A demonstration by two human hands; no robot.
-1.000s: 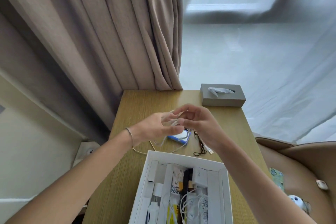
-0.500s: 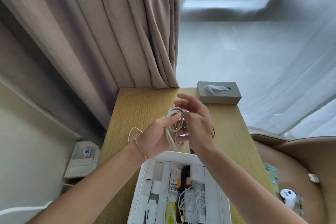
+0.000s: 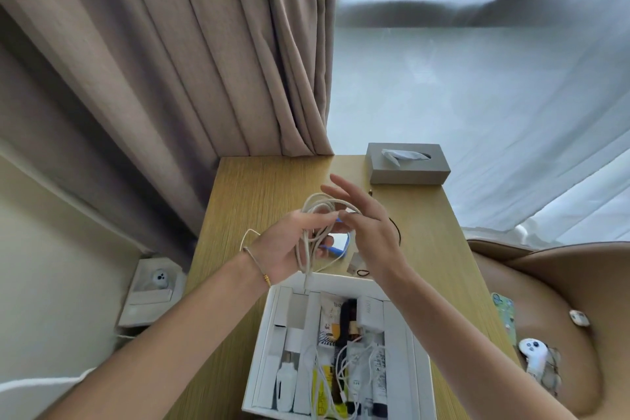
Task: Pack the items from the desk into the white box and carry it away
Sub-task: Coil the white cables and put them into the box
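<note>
We had the white cable [image 3: 315,232] up off the worktop [image 3: 259,187], gathered into loose loops between our two hands. Our left hand [image 3: 286,249] gripped the bundle, fingers curled around the hanging strands, while our right hand [image 3: 368,232] stood open just beside it, fingers spread and straight, with one loop passing over them near the fingertips. A free tail ran out to the left of our left wrist, and the lower end of the coil dangled just above the far rim of the white box [image 3: 269,317], which sat below our wrists, already holding bottles, packets and another cable.

We judged the cable to be light and limp, with just enough spring to want to uncoil. Held at a single strand, the loops would likely slide apart, so the best place to grip it seemed to be across the whole bundle at its middle, where our left hand already was. The loose tail looked likely to snag on the box edge unless tucked in first. Nothing about it appeared fragile, though the plug ends were better laid in than dropped.

Beneath and just past our hands, partly hidden, lay a small blue-edged item [image 3: 337,247] whose kind we could not tell, and a small black loop [image 3: 364,272] lay beside our right wrist. A grey tissue box [image 3: 407,165] sat well beyond our right hand.
</note>
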